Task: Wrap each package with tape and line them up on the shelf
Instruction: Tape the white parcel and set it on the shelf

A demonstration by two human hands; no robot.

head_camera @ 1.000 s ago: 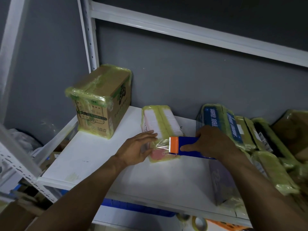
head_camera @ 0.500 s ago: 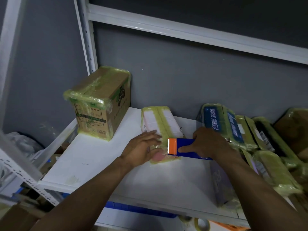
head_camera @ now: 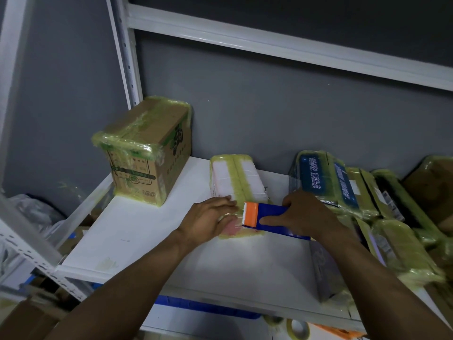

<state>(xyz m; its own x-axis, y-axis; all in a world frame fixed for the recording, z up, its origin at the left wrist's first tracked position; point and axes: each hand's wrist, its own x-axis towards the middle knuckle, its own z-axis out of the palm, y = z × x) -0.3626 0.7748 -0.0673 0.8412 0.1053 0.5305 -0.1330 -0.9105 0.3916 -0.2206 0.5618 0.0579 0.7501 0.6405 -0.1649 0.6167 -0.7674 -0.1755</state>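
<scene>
On the white shelf (head_camera: 147, 236) my left hand (head_camera: 208, 222) pins the pink package (head_camera: 235, 177), soft and probably light, at its near end with straight fingers (head_camera: 224, 200), while my right hand (head_camera: 304, 212) clasps the tape dispenser (head_camera: 264, 214).

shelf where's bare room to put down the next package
Bare board lies between the cardboard box and the pink package, running to the front edge of the shelf; another patch lies in front of the tape dispenser. The right end is crowded with wrapped packages.

Blue dispenser (head_camera: 272, 218) with orange blade end; pink package (head_camera: 235, 180) yellow-taped; white shelf (head_camera: 147, 231).
</scene>
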